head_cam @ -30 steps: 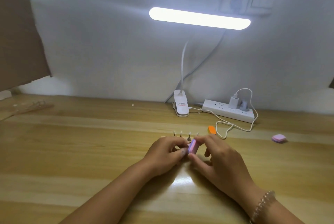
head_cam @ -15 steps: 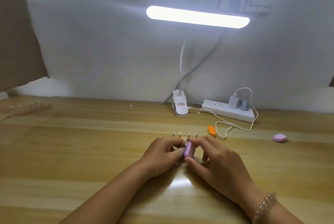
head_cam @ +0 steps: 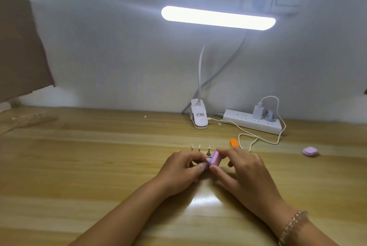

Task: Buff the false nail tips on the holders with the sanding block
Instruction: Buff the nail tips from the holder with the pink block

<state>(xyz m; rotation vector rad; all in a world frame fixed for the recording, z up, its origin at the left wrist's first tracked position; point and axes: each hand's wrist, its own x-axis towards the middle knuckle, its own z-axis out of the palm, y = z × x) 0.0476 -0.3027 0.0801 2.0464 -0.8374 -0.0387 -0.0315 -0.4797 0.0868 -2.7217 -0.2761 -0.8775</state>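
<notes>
— The hands?
— Centre of the frame, over the counter [head_cam: 99, 166]; the right hand [head_cam: 244, 174] grips the pink-and-purple sanding block [head_cam: 215, 158] between thumb and fingers; the left hand [head_cam: 182, 168] curls, pinching a small pale nail tip [head_cam: 208, 160] against it.
— The holders [head_cam: 208, 150]?
— In a row just above the knuckles.

Lamp [head_cam: 218, 18] glare (soft edges)

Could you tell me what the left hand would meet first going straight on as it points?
Most likely the block in the right hand; the left hand looks almost against it, depth unclear.
</notes>
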